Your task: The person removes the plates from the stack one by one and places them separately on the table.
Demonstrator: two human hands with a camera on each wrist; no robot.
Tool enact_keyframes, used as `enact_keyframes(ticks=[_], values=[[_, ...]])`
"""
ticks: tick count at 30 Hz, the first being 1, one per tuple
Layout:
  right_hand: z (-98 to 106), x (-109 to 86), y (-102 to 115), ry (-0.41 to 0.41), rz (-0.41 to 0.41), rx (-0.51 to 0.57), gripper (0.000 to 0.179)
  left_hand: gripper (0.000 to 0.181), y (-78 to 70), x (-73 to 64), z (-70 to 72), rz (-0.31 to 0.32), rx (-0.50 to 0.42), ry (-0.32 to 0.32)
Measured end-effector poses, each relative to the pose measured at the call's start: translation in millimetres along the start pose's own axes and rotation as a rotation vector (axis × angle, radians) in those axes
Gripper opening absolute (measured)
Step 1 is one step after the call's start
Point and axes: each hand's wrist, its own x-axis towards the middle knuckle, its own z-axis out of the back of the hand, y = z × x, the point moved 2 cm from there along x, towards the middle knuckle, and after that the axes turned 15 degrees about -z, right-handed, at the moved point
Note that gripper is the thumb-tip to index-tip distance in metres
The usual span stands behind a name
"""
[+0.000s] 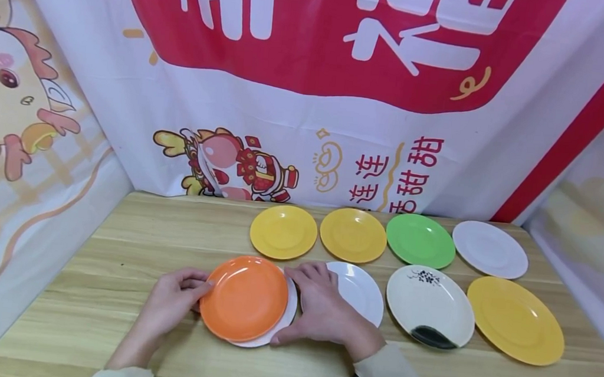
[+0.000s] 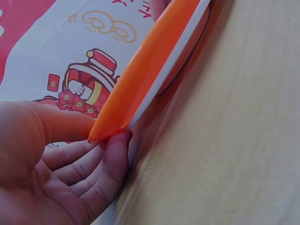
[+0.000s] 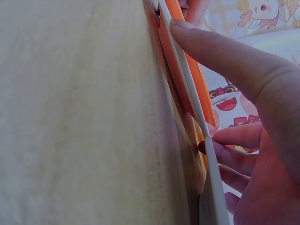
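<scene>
An orange plate (image 1: 244,298) overlaps a white plate (image 1: 290,313) below it, whose rim shows at the right and near side. My left hand (image 1: 173,298) pinches the left rim of the orange plate, thumb on top and fingers underneath, as the left wrist view shows. On the opposite side my right hand (image 1: 319,305) grips the white plate's right edge, its thumb (image 3: 187,32) at the near rim and its fingers spread to the far rim. Part of another white plate (image 1: 363,294) is hidden behind the right hand.
Two yellow plates (image 1: 284,232), a green plate (image 1: 420,240) and a white plate (image 1: 490,249) form the back row. Right of the hands lie a cream plate with a dark pattern (image 1: 429,305) and a larger yellow plate (image 1: 515,321). A printed cloth (image 1: 308,112) hangs behind the wooden table (image 1: 97,291).
</scene>
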Motion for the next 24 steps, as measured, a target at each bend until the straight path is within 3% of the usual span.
enact_keyframes(ticks=[18,24], values=[[1.3,0.0,0.6,0.001,-0.015,0.011,0.117,0.038,-3.7,-1.3,7.9,0.012,0.006,-0.009],[1.7,-0.1,0.2,0.0,-0.028,0.002,0.118,0.043,-7.3,1.4,20.1,0.017,0.017,-0.064]])
